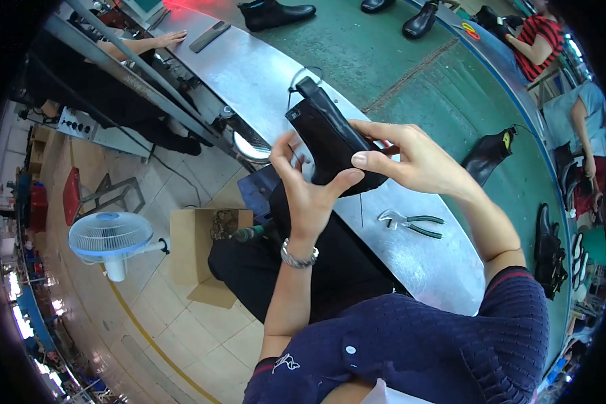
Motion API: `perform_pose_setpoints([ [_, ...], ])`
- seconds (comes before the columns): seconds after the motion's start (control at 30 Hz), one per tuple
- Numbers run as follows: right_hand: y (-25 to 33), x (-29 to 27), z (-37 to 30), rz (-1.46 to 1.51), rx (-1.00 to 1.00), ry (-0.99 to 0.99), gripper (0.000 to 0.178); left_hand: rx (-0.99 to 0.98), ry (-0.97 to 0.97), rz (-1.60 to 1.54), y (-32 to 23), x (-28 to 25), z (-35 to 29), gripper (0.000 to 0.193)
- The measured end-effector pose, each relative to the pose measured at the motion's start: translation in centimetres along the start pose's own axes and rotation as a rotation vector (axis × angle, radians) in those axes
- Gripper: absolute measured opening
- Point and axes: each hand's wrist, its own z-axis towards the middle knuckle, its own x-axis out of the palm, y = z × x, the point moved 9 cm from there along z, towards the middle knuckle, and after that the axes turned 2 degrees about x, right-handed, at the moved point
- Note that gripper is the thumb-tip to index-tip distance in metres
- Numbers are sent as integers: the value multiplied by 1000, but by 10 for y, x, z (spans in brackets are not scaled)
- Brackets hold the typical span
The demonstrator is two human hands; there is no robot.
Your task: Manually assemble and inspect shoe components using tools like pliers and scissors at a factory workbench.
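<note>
A black ankle boot [323,131] is held up over the metal bench, its open shaft pointing away from me and its toe toward me. My left hand [306,188] cups it from the left, the thumb lying under its near side. From the right, my right hand [407,158] grips the boot with thumb and fingers on either side. A thin cord hangs about the boot's top. Pincers [411,223] with green handles lie on the bench to the right of the boot.
Along my right runs the metal bench [424,269], beside a green conveyor surface [370,60] with several black boots, one a nearby boot [489,155]. A fan [111,239] and a cardboard box [198,252] stand on the floor at left. Co-workers sit around the line.
</note>
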Motion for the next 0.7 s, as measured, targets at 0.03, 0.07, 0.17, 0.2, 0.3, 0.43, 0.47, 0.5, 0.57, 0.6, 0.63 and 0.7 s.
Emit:
perform_pose_setpoints([
  [0.03,5,-3,-1,-102,19,89,55,-89,19,17,12,5,9,126],
  [0.07,4,-5,0,-202,41,179,55,-217,-3,-86,25,7,14,122],
  [0.17,-17,-23,1,-266,103,313,52,-329,181,-585,36,55,29,111],
  [0.2,-19,-25,0,-314,104,392,49,-289,183,-511,41,63,33,103],
  [0.3,-30,-36,5,-372,233,384,38,-242,141,-448,50,79,37,91],
  [0.43,-35,-51,6,-443,293,234,33,-163,61,-451,56,88,41,85],
  [0.47,-35,-51,6,-443,309,229,33,-173,70,-461,58,90,42,85],
  [0.5,-32,-53,7,-480,316,198,31,-200,77,-483,59,92,43,84],
  [0.57,-36,-53,8,-511,335,169,29,-240,88,-507,60,94,46,84],
  [0.6,-32,-57,11,-514,260,78,27,-252,87,-497,61,95,49,82],
  [0.63,-24,-60,14,-517,177,-9,26,-260,79,-482,63,92,52,81],
  [0.7,-13,-52,17,-582,160,-33,27,-278,100,-471,66,83,58,82],
])
